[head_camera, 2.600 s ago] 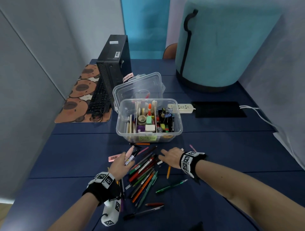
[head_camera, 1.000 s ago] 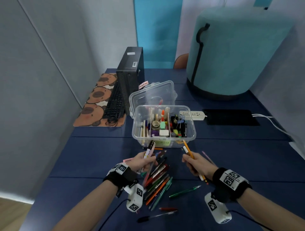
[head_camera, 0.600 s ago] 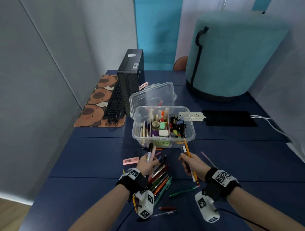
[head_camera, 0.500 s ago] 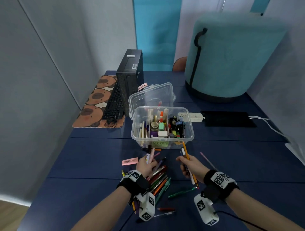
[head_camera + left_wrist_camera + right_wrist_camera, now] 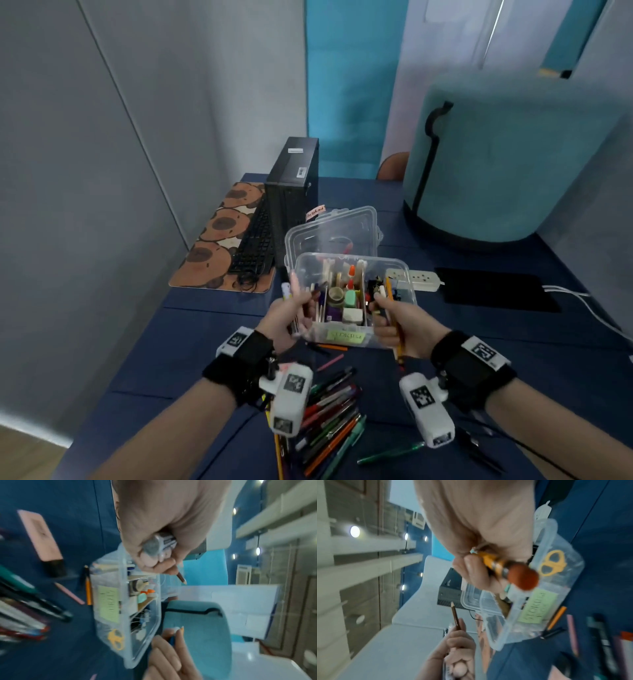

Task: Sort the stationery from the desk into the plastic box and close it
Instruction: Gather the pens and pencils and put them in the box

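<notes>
A small bundle of pens and a brown pencil (image 5: 180,577) is gripped upright in the left hand (image 5: 286,317), held at the near-left corner of the clear plastic box (image 5: 407,274), while a yellow pencil (image 5: 394,318) with a red eraser end, along with another pen or two, is clenched in the right hand (image 5: 399,325) at the near-right side of the box; both fists are curled tightly round their loads. The box stands open at mid-desk, its lid (image 5: 332,229) propped behind it at the far side. Many loose pens (image 5: 329,414) are left lying on the near part of the blue desk (image 5: 191,329), and a pink eraser (image 5: 40,535) is seen to the left of them. The pens and pencils can be judged light, stiff and smooth (so liable to slip or roll when bunched), and are best taken around the middle of the barrels. The box is thin-walled and light, likely to slide when pushed, so it would be best steadied by its rim, and the lid pressed down at its edges.
</notes>
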`<control>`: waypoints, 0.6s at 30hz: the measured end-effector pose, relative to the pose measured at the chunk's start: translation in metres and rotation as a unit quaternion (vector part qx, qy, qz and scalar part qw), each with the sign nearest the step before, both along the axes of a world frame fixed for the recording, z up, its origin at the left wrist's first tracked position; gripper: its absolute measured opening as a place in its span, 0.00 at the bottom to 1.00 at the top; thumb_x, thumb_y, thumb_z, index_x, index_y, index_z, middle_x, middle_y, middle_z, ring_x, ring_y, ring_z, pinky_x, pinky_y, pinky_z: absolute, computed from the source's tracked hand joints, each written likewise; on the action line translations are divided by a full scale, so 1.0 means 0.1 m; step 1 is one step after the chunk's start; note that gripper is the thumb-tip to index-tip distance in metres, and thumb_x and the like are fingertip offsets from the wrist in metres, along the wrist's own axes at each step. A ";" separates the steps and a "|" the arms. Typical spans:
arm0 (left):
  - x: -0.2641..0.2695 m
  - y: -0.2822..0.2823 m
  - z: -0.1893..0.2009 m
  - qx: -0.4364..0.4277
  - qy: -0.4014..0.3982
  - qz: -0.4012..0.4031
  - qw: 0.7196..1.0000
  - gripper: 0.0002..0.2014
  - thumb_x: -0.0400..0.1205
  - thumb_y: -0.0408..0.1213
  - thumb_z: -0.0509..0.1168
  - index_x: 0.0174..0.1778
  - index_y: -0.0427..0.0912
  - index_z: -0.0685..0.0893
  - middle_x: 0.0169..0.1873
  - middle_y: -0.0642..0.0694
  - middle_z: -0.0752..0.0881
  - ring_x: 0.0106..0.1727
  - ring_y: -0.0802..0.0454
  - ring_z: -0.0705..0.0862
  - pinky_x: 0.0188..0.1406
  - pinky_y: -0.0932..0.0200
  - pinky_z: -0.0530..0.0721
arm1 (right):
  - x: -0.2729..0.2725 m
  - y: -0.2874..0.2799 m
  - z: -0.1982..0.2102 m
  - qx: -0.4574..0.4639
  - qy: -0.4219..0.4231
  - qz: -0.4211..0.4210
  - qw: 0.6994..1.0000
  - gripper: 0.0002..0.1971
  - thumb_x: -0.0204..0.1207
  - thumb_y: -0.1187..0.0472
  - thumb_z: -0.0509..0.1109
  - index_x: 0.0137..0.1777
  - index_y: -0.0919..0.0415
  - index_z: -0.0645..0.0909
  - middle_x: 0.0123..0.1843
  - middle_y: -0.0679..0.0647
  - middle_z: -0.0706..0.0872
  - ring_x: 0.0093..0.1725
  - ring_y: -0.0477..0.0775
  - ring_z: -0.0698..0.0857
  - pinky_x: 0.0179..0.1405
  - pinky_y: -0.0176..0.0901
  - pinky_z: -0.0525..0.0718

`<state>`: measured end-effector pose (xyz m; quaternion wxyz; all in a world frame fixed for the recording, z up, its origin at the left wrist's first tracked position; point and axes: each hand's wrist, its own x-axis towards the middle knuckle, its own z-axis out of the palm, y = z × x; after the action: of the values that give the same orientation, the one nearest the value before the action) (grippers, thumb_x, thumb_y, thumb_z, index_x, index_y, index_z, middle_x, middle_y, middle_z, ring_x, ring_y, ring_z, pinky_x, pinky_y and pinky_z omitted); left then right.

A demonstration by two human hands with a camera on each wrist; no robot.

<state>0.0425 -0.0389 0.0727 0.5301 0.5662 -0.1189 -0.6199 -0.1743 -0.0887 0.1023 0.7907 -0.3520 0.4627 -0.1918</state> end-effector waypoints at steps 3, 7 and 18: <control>0.06 -0.46 -0.01 0.010 -0.046 0.070 0.996 0.11 0.83 0.36 0.65 0.42 0.31 0.84 0.28 0.40 0.84 0.22 0.52 0.82 0.13 0.69 0.72 | 0.15 -0.23 0.03 0.020 -0.031 -0.052 0.998 0.15 0.87 0.53 0.56 0.41 0.59 0.72 0.23 0.50 0.69 0.17 0.45 0.66 0.12 0.33 0.63; -0.03 -0.82 -0.15 0.040 -0.116 0.102 0.987 0.10 0.81 0.27 0.64 0.51 0.21 0.81 0.32 0.33 0.87 0.26 0.43 0.87 0.18 0.62 0.83 | 0.21 -0.32 -0.04 0.037 -0.056 -0.075 0.995 0.15 0.87 0.53 0.57 0.40 0.59 0.72 0.23 0.51 0.68 0.17 0.45 0.66 0.11 0.33 0.62; -0.08 -0.99 -0.16 0.085 -0.392 0.142 0.905 0.18 0.87 0.39 0.58 0.64 0.27 0.78 0.61 0.28 0.82 0.63 0.31 0.80 0.59 0.46 0.77 | 0.03 -0.21 -0.15 0.023 -0.078 -0.054 0.995 0.14 0.86 0.53 0.56 0.44 0.61 0.74 0.27 0.52 0.67 0.19 0.46 0.66 0.15 0.35 0.65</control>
<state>0.0345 -0.1379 0.0571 0.4729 0.8174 -0.1820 -0.2741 -0.1718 -0.1095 0.0874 0.8208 -0.2924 0.4218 -0.2508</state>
